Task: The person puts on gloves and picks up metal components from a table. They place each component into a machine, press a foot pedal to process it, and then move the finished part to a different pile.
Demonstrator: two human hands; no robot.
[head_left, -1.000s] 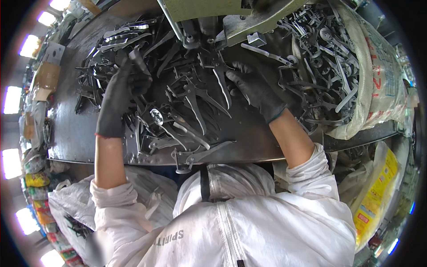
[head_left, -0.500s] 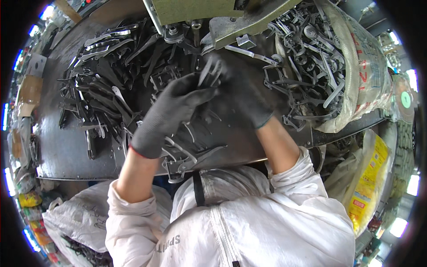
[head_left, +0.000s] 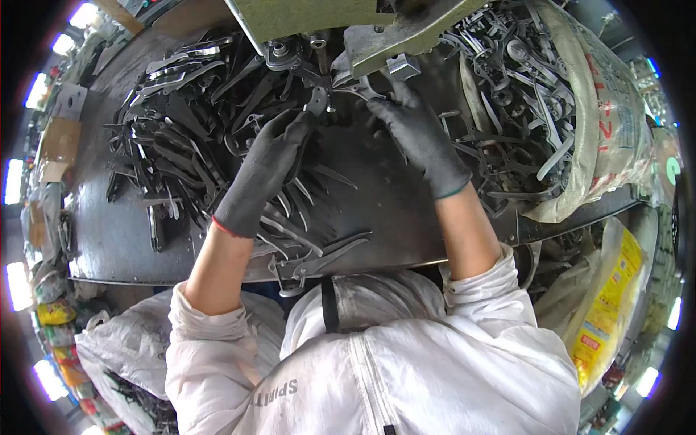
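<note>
My left hand [head_left: 264, 167], in a dark grey glove, is closed around a dark metal handle piece. The flat end [head_left: 317, 101] of that piece sticks up past my fingers, beside a small upright pin below the press [head_left: 297, 18]. On the other side my right hand [head_left: 420, 138], gloved alike, has its thumb and fingers closed on a light curved metal lever [head_left: 362, 88]. The lever reaches left, to the spot under the press rod [head_left: 320, 54]. Whether the two pieces touch is too small to tell.
Heaped dark metal handles [head_left: 174, 138] cover the table's left side. An open woven sack [head_left: 580, 159] spills bare metal levers [head_left: 518, 94] at the right. Several joined pieces [head_left: 293, 268] lie at the near edge. A small metal block [head_left: 403, 67] sits beside the press.
My hands have moved apart, the right one going right. The handle piece in my left hand now stands up by the pin, and the lever in my right hand lies under the press.
</note>
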